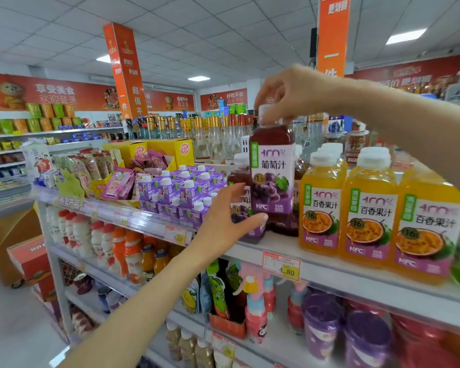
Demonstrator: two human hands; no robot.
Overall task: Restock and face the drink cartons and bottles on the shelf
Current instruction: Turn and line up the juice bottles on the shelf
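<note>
Above the top shelf (356, 277), the right hand (290, 94) pinches the white cap of a grape juice bottle (272, 171), holding it upright and clear of the shelf, just left of the orange juice bottles (369, 208). The left hand (223, 219) cups a second grape bottle (241, 208) standing at the shelf front, beside the purple cartons (181, 189); whether it actually grips cannot be told.

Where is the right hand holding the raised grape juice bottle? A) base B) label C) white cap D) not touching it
C: the right hand pinches the grape juice bottle by its white cap from above, and none of its fingers reach the label or base.
</note>
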